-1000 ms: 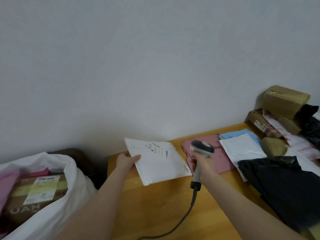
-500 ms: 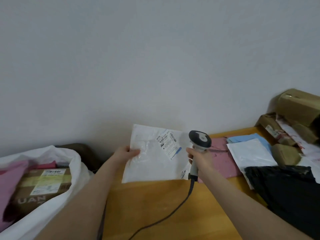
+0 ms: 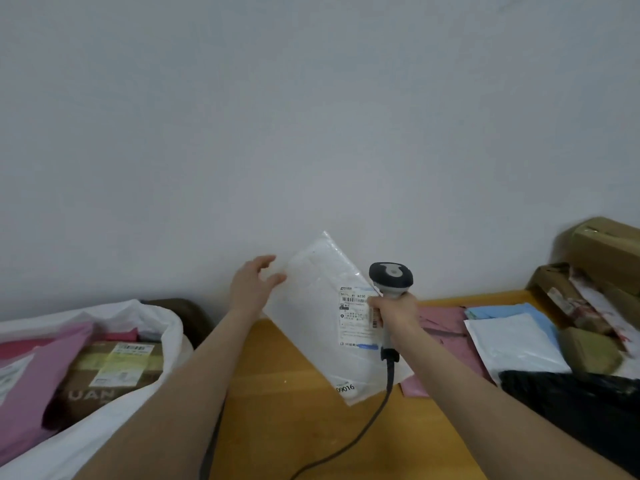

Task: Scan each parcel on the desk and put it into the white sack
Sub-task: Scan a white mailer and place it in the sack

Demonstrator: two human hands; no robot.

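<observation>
While right grip [image 3: 396, 311] clasps scanner [image 3: 391, 277] — left grip [image 3: 251, 289] splayed against parcel [image 3: 322, 323].

Plain pale wall [image 3: 311, 116] behind a honey-coloured wooden desk [image 3: 277, 393], soft even light.

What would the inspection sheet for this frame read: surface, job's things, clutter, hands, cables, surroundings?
Surface: wooden desk, set against the wall.
Job's things: white parcel held up tilted, label toward the camera; scanner close beside that label; white sack left of the desk, holding a brown box and pink mailers; pile of parcels on the desk's right.
Clutter: dark brown object behind the sack, not identifiable.
Hands: left hand at the parcel's left edge, grip blurred; right hand grips the scanner's handle.
Cables: scanner cable trails from the handle over the desk to the frame's bottom edge.
Surroundings: pale wall, plain.
</observation>
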